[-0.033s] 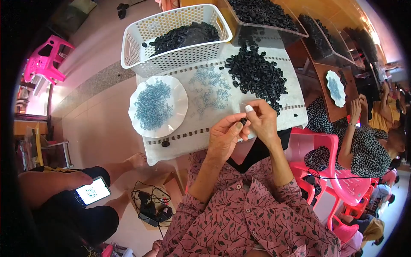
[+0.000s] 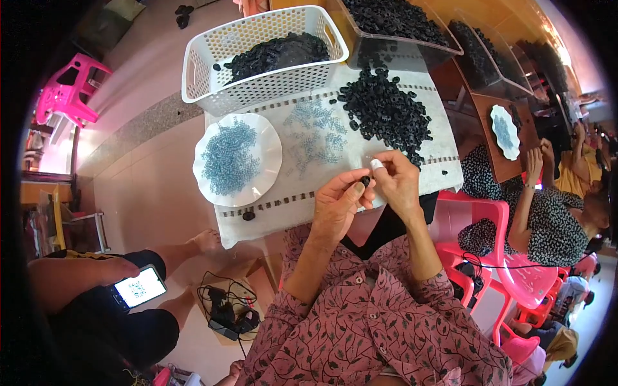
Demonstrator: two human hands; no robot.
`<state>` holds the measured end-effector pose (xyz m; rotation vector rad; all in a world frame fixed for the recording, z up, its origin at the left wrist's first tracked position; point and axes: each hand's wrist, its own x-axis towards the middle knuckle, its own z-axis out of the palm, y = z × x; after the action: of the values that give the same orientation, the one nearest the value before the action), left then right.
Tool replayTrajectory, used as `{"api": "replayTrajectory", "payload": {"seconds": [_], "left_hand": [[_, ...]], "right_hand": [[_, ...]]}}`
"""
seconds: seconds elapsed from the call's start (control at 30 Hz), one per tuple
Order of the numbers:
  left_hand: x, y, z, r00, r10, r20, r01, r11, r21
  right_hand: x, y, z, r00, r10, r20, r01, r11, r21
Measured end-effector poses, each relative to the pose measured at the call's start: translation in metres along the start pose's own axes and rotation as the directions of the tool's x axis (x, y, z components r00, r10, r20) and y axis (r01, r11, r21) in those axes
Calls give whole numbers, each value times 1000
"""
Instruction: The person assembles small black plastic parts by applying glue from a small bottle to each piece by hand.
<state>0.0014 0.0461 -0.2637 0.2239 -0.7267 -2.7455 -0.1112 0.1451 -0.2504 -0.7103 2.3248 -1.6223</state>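
Over the table's near edge, my left hand [image 2: 338,201] pinches a small black round part [image 2: 365,181] between thumb and fingertips. My right hand [image 2: 398,183] is close beside it, thumb and forefinger pressed together, with a white covering on one fingertip. A thin, pale bit seems to stick out from that pinch, too small to make out. Beyond my hands lies a heap of black parts [image 2: 386,109]. Small clear bluish pieces [image 2: 315,132] are scattered on the white cloth [image 2: 257,228]. More of them fill a white scalloped plate [image 2: 270,174] at the left.
A white perforated basket [image 2: 270,87] and a clear bin [image 2: 399,53], both with black parts, stand at the back. On the left, a person's hand holds a phone [image 2: 138,288]. A cardboard box with cables [image 2: 225,312] sits on the floor. Pink chairs [image 2: 524,276] and other people are at right.
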Motion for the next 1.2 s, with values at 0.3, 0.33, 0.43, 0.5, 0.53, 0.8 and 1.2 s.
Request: {"api": "replayTrajectory", "payload": {"seconds": [0.3,0.33,0.43,0.5,0.53,0.8,1.2], "left_hand": [[4,-8,-5,994,30,-104,-18,993,117],[5,-8,-5,995,18,-100,-7,994,110],[5,-11,-6,996,-6,-89,14,996,90],[5,-12,-6,997,-17,-80,23,997,77],[5,-12,-6,997,-14,-82,21,997,79],[5,-11,-14,994,24,-110,-9,990,139],[7,-17,-17,992,21,-125,-5,992,129]], "right_hand": [[-17,-8,-24,967,254,-8,-233,897,375],[-18,-7,-25,966,257,-10,-235,897,375],[-22,-4,-29,959,284,13,-266,880,394],[-24,-5,-30,969,247,20,-237,901,364],[-26,-3,-30,969,248,16,-237,901,364],[-35,20,-16,998,54,12,-54,998,41],[-34,17,-20,993,116,-20,-113,988,109]]}}
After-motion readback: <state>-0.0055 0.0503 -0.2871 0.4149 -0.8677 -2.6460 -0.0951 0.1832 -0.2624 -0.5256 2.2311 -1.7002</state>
